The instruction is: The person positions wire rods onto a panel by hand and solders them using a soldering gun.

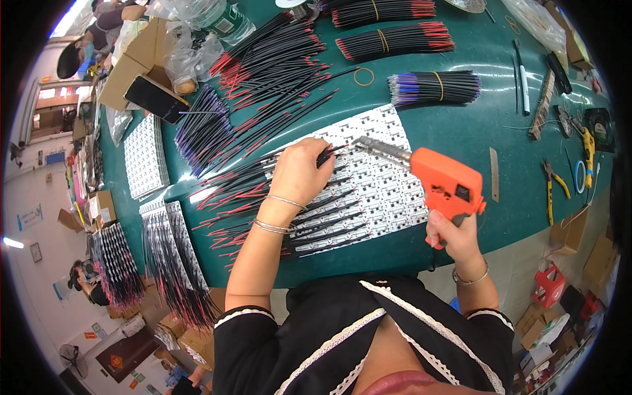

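My right hand (455, 236) grips the handle of an orange soldering gun (447, 176). The gun's metal tip (368, 143) points left, close above a white circuit board panel (395, 191) dotted with small dark parts. Over the panel's left part, my left hand (304, 170) is closed on a black wire (329, 154), its end near the soldering tip. I cannot tell whether tip and wire touch. Rows of black wires with red ends (322, 222) lie across the panel below my left hand, sticking out past its left edge.
Loose black and red wires (276, 59) and banded wire bundles (395, 41) lie on the green table at the far side. A phone (157, 99) leans on a cardboard box. More panels (146, 158) stand at the left. Pliers (556, 191) and a metal ruler (494, 174) lie right.
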